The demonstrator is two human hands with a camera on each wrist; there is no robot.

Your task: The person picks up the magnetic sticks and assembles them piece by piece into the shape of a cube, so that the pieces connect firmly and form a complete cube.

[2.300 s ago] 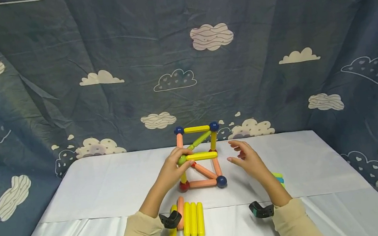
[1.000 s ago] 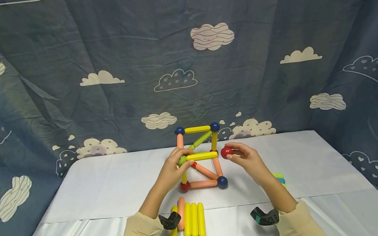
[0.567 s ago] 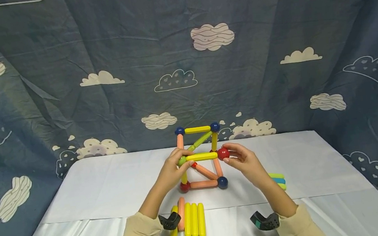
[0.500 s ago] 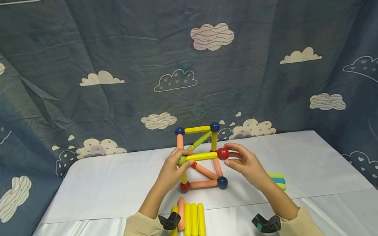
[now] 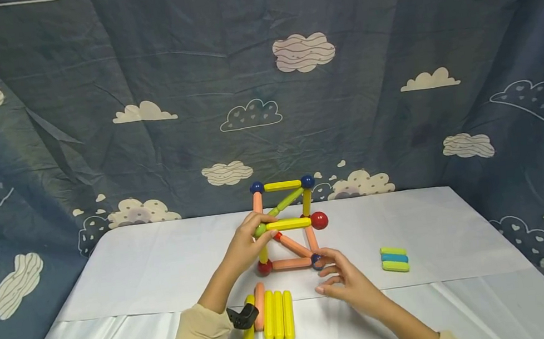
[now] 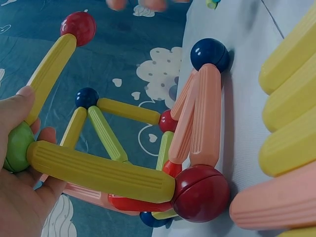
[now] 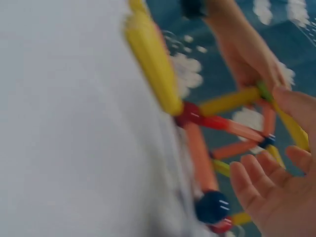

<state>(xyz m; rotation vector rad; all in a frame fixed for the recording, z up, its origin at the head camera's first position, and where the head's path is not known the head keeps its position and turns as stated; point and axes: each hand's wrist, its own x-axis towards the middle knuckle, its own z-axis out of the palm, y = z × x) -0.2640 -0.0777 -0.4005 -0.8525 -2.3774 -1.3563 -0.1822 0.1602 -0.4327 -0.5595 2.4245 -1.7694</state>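
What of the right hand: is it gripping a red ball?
No, in the head view the right hand is empty, clear of the red ball capping a yellow stick.

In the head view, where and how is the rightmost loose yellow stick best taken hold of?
Probably pinch the rightmost yellow stick across its width near the middle, coming from above and the right. It lies flat; the neighbouring yellow stick sits close along its left, while its right side is exposed, towards the right hand.

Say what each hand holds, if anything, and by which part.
Left hand: the stick-and-ball frame, gripped at its green ball. Right hand: nothing held.
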